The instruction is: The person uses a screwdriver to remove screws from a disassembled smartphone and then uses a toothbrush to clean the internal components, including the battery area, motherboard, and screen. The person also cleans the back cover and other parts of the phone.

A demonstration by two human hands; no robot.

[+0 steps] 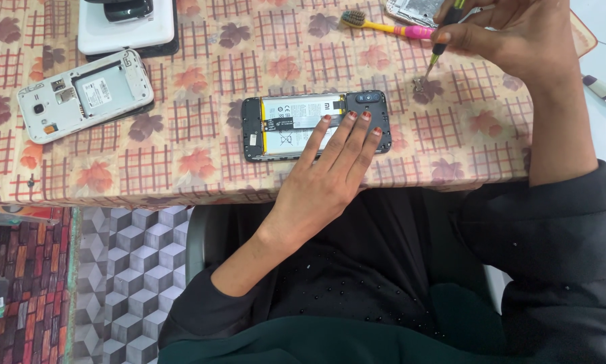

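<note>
- On the leaf-patterned tablecloth, seen from the head camera, an opened black phone lies flat, its shell holding a white battery.
- Left hand rests outspread, fingers released, fingertips pressing the phone from six o'clock.
- Right hand, at two o'clock of the phone, is clenched around a screwdriver, whose tip meets a small metal part.
- At nine o'clock lies an opened white phone; at twelve o'clock, a toothbrush.
</note>
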